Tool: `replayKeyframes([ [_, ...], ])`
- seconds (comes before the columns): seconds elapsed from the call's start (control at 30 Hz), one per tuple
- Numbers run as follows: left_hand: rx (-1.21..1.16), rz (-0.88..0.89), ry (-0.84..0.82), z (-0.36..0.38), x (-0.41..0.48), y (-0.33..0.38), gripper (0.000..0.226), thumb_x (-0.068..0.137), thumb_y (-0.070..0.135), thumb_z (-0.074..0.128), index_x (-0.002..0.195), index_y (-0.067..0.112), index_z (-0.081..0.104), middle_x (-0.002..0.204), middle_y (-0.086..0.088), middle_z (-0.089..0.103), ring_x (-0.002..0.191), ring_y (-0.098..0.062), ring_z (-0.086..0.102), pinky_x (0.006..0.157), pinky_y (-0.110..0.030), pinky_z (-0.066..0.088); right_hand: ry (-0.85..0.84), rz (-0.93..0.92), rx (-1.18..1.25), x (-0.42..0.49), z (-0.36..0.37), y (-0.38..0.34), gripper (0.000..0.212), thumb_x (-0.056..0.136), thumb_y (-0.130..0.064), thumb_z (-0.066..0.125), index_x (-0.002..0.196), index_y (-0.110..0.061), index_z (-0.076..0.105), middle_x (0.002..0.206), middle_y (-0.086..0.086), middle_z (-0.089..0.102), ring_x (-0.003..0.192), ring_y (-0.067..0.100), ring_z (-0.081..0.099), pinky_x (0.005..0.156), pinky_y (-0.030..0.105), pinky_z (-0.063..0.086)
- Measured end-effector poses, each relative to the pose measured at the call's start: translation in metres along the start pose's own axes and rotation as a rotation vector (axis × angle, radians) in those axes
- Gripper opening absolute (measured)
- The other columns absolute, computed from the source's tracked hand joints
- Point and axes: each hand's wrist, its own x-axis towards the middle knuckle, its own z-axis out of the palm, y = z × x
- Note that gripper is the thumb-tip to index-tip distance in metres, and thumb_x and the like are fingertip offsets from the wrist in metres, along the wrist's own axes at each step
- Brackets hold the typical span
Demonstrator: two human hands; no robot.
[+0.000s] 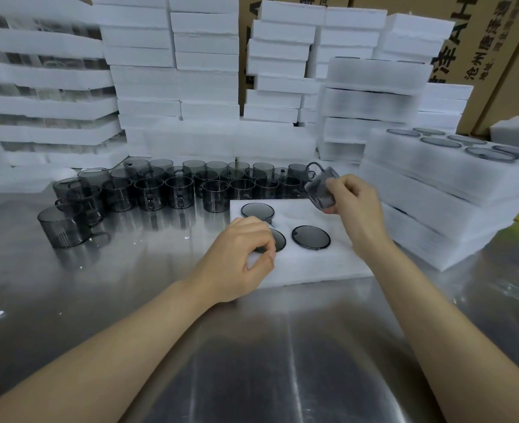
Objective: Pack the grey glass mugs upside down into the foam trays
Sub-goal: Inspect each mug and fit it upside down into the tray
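Mug (pixel 320 190) tilted in right hand's (pixel 351 203) grip over tray (pixel 313 264); left hand (pixel 237 254) pinches seated mug (pixel 278 239).

Foam tray (pixel 313 264) on desk (pixel 130 285), centre. Three upturned mugs in tray: far-left mug (pixel 257 210), near-left mug (pixel 279 239), near-right mug (pixel 311 237). Left hand (pixel 240 254) over near-left mug. Right hand (pixel 352 203) holds tilted mug (pixel 322 190) above tray's far right corner. Loose mugs (pixel 176 190) in rows behind and left of tray. Filled trays (pixel 435 184) stacked right of it. Foam stacks (pixel 176 71) behind loose mugs; cardboard boxes (pixel 496 41) behind those.
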Motion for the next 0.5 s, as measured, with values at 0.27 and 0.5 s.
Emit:
replayKeyframes([
  [0.27,0.027,-0.023,0.02,0.003,0.0,-0.001,0.042,0.086,0.036,0.056,0.062,0.002,0.053,0.067,-0.008,0.057,0.073,-0.029,0.055,0.079,-0.043,0.043,0.007,-0.408,-0.396,-0.009,0.003,-0.006,0.017,0.09,-0.013,0.064,0.074,-0.008,0.058,0.081,0.006,0.05,0.073,0.016,0.047,0.062,0.011,0.033],
  [0.5,0.018,-0.001,0.004,-0.006,0.007,-0.018,0.035,0.073,0.026,0.075,0.057,-0.001,0.059,0.066,0.005,0.058,0.087,-0.019,0.06,0.085,-0.046,0.046,-0.189,-0.53,-0.482,-0.004,-0.013,-0.005,0.009,0.087,-0.003,0.065,0.095,-0.005,0.07,0.09,0.002,0.06,0.085,0.024,0.06,0.079,0.031,0.05],
])
